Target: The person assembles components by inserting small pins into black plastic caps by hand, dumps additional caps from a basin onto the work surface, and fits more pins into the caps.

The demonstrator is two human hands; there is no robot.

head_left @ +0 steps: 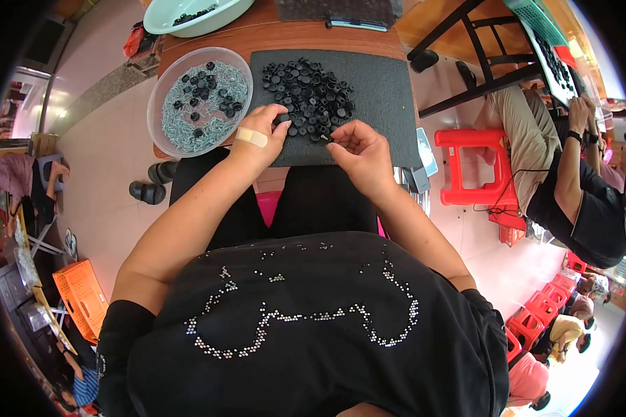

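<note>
My left hand [261, 137], with a bandage across its back, pinches a small round black cap [280, 119] between thumb and forefinger. My right hand [362, 148] is closed, thumb and forefinger together on a small screw [324, 137] whose pale shank shows at the fingertips; a dark part by it is too small to make out. Both hands are at the near side of a pile of black caps [306, 87] on a dark mat [386, 111]. Left of the pile, a clear round tub [154, 104] contains many silvery screws [219, 87] and several black pieces.
A pale green basin [222, 15] with black pieces stands at the far left of the wooden table [285, 36]. A blue-and-black pen-like tool [357, 26] lies at the far edge. To the right are a red stool [446, 167] and a seated person [570, 174]; black sandals [147, 192] lie on the floor.
</note>
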